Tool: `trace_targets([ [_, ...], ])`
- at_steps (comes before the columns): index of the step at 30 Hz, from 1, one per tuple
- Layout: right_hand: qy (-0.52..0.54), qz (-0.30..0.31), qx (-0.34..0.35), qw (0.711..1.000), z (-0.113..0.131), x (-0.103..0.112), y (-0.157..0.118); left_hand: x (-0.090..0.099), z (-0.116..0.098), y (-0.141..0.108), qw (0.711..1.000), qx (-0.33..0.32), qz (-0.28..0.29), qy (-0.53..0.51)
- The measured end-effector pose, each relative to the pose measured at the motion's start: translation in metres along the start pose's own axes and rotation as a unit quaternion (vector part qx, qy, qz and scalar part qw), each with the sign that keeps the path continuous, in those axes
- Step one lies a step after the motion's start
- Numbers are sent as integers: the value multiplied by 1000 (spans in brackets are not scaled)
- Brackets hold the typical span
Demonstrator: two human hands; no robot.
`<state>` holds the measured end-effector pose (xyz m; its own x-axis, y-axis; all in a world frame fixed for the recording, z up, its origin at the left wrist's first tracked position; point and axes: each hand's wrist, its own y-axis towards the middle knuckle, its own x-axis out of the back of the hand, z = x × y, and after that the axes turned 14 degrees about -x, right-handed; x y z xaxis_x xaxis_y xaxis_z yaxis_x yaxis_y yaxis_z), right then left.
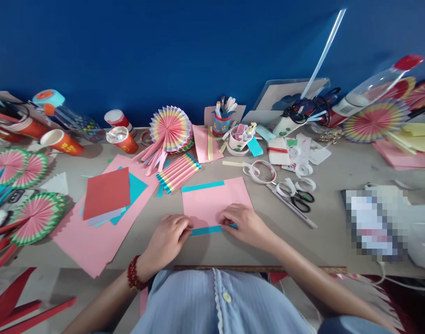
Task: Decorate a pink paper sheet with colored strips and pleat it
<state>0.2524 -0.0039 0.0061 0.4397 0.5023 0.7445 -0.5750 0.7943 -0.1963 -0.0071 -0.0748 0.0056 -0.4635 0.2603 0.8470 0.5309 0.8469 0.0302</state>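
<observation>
A pink sheet of paper (212, 199) lies flat on the table before me, with one blue strip (203, 186) along its far edge and a second blue strip (207, 230) along its near edge. My left hand (168, 239) pinches the near left corner of the sheet, thumb and fingers together. Curled fingers of my right hand (243, 224) press on the near strip toward its right end, covering part of it. Just beyond the sheet sits a pleated paper piece (178, 172) in pink, yellow and blue.
Left of the sheet, coloured paper squares (108, 192) rest on a larger pink sheet (83, 246). Tape rolls (264, 172), scissors (302, 201) and a utility knife (295, 208) lie to the right. Paper fans (170, 127), cups (123, 140) and a bottle (368, 93) line the back. A phone (372, 225) is far right.
</observation>
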Motion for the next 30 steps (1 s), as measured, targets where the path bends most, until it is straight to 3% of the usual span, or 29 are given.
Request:
trace_targets([
  [13, 0, -2, -1, 1000, 0, -1, 0, -1, 1, -1, 1000, -2, -20, 2],
  [30, -11, -4, 1, 1000, 0, -1, -1, 0, 0, -1, 1000, -1, -7, 3],
])
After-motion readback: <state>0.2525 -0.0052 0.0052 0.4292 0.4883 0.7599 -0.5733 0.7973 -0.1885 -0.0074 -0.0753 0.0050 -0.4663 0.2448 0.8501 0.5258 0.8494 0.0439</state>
